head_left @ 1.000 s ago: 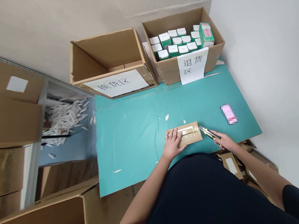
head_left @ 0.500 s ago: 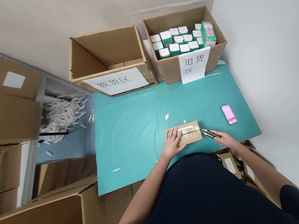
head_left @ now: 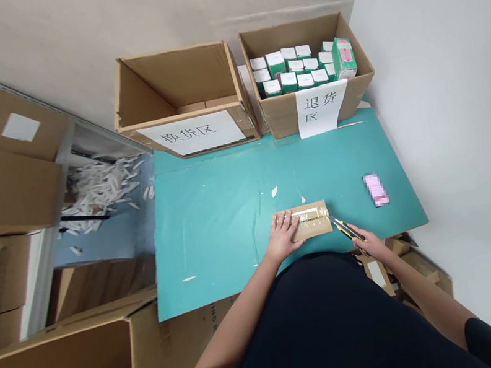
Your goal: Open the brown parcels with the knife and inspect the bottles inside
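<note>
A small flat cardboard box (head_left: 314,228) lies on the turquoise table, with clear tape and a pale label strip across its top. My left hand (head_left: 283,235) holds the box's left end, fingers spread over the top and thumb along the near side. In my right hand (head_left: 369,245) is a yellow-and-black utility knife (head_left: 347,230), gripped by its handle. The blade tip points at the right end of the taped seam; whether it touches the tape is too small to tell.
Behind stand an open carton (head_left: 176,82) with a handwritten sign and another carton (head_left: 280,112) holding several green-and-white boxes. A blurred pink phone-like item (head_left: 376,190) lies right. Stacked cartons (head_left: 1,187) line the left; a large open carton (head_left: 153,363) stands at lower left.
My right hand has shifted slightly down, and the knife is now tilted more steeply, its tip at the box's right edge. My left hand and the box have stayed in place.
</note>
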Action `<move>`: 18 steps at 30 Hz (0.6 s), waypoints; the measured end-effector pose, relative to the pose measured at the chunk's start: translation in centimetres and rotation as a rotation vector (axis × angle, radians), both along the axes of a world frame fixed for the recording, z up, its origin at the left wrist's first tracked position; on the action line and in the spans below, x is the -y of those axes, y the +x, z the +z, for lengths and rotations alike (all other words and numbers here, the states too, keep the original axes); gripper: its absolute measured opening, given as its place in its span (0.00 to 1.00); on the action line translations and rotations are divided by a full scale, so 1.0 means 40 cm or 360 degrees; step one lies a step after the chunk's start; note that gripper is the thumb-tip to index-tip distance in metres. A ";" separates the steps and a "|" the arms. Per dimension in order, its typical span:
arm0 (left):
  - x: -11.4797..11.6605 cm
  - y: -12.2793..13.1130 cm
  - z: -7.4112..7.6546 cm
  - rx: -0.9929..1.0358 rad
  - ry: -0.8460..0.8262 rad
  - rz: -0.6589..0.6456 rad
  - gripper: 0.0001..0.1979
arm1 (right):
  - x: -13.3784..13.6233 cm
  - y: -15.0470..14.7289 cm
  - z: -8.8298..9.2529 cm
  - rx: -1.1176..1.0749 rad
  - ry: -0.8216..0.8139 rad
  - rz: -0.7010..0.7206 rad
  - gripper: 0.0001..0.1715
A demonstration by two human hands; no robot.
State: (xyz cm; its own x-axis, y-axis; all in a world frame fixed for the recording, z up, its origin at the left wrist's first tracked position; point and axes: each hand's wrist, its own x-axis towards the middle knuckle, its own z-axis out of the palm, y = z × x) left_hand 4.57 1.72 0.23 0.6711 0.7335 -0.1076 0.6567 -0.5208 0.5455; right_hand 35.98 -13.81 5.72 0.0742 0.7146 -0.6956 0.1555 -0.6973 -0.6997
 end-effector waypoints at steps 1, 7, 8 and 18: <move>0.000 0.000 -0.001 -0.0043 0.0057 -0.0024 0.40 | 0.006 -0.005 -0.002 -0.0021 -0.0010 -0.0005 0.44; -0.007 0.003 0.007 -0.0198 0.0273 -0.0106 0.42 | 0.042 -0.032 -0.004 -0.0086 0.0027 -0.0212 0.45; -0.008 0.003 0.011 -0.0203 0.0269 -0.0108 0.43 | 0.047 -0.031 -0.004 -0.0063 0.0054 -0.0281 0.46; -0.108 0.014 0.062 -0.0292 -0.0001 0.0052 0.35 | -0.011 -0.114 -0.032 -0.0511 0.0109 -0.0989 0.31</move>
State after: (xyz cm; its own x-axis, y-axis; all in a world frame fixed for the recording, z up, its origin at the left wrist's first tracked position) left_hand 5.13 6.02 2.71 0.6159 0.7545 -0.2267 0.7619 -0.4972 0.4152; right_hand 31.43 -13.35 4.45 0.2814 0.6495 -0.7064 -0.4791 -0.5427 -0.6899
